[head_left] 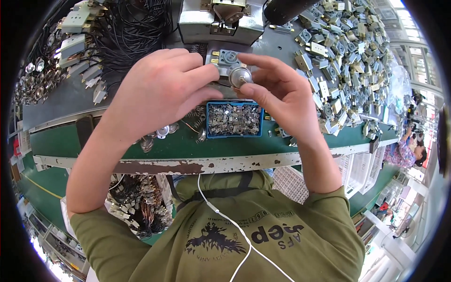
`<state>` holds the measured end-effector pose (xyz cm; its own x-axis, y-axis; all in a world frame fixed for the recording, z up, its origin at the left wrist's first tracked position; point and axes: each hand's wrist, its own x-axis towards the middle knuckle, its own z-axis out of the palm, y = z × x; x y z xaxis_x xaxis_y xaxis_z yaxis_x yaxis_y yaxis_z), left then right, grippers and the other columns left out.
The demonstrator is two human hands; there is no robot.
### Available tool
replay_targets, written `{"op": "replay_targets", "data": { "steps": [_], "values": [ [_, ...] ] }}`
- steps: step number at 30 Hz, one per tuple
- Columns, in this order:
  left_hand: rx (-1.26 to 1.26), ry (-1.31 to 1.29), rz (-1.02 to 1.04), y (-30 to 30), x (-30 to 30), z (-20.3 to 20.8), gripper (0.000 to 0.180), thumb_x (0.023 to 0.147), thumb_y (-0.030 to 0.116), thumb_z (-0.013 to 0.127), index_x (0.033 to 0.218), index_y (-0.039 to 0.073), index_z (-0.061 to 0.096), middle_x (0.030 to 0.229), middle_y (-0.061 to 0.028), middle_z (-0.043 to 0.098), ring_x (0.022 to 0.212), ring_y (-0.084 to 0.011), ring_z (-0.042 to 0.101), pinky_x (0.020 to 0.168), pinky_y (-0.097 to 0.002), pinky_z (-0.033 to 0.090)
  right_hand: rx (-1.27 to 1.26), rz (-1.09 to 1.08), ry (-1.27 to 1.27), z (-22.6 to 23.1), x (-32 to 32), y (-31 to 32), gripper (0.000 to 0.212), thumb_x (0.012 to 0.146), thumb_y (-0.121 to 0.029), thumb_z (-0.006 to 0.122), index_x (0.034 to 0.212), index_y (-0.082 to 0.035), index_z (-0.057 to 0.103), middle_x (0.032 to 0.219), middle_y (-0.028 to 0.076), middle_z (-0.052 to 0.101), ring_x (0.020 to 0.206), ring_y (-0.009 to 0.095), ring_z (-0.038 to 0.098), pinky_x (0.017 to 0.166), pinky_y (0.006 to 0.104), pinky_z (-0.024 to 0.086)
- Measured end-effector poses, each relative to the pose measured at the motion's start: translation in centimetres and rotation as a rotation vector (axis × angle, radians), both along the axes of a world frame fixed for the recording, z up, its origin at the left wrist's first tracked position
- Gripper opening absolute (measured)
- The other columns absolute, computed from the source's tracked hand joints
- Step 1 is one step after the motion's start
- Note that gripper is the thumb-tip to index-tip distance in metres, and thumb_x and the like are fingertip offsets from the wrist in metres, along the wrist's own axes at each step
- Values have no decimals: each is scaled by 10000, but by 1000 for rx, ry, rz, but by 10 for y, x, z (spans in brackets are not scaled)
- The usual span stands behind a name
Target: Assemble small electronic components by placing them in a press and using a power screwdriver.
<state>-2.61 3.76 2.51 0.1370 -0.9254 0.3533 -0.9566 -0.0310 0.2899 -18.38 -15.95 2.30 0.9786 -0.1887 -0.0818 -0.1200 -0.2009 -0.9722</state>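
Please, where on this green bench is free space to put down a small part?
The bare strip of green bench right of the blue tray, before the white front edge. Also the grey sheet at left. The right side is crowded with grey parts; black wires fill the upper left.

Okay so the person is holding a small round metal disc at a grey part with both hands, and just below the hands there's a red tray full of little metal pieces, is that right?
Not quite: the tray is blue, not red. The head view shows it just below the hands, full of little metal pieces. The rest holds: left hand and right hand meet at the small round metal disc against the grey part.
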Motion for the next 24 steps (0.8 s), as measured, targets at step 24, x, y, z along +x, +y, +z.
{"op": "replay_targets", "data": {
  "steps": [24],
  "values": [
    [66, 267, -1, -12, 10, 1, 315, 881, 236, 757, 1177, 143, 701, 836, -59, 689, 793, -266, 676, 735, -396, 530, -823, -96, -278, -57, 5, -9, 644, 848, -72, 796, 1444, -60, 552, 1206, 153, 673, 980, 311, 701, 841, 383, 574]
  ]
}}
